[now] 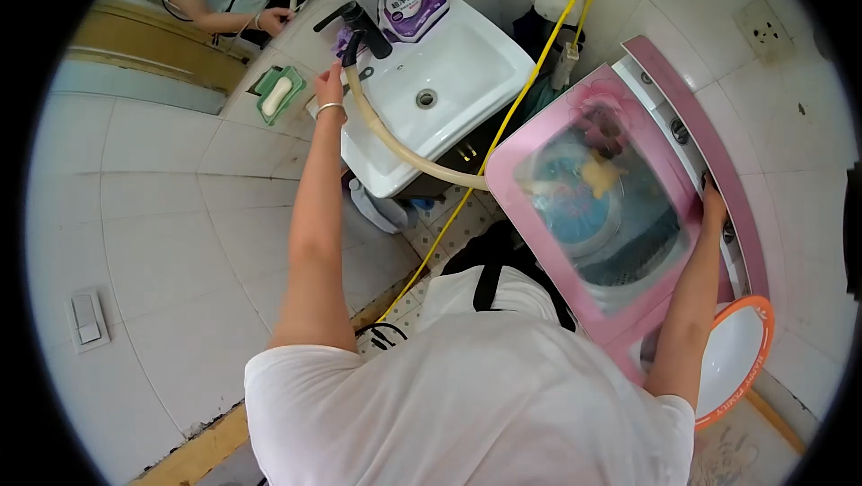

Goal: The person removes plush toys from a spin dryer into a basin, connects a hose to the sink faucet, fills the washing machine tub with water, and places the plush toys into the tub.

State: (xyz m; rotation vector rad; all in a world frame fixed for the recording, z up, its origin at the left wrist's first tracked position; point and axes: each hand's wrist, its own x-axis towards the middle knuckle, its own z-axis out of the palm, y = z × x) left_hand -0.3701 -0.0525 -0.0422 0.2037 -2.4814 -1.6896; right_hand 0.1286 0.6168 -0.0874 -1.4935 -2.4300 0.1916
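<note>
My left hand [330,86] is closed round the upper end of a beige hose [382,131] beside the black faucet [364,28] of the white sink [467,55]. The hose curves over the sink to the pink washing machine [525,140]. My right hand [714,203] reaches a dark knob on the machine's control panel [669,118], its fingers partly hidden and closed at the knob. Through the machine's transparent lid, a blue area and a yellowish shape show.
A purple detergent bottle [413,1] stands behind the sink, a green soap dish [280,95] to its left. A yellow cord [516,104] runs diagonally between sink and machine. An orange-rimmed basin [763,333] leans at right; a mirror shows a person's reflection.
</note>
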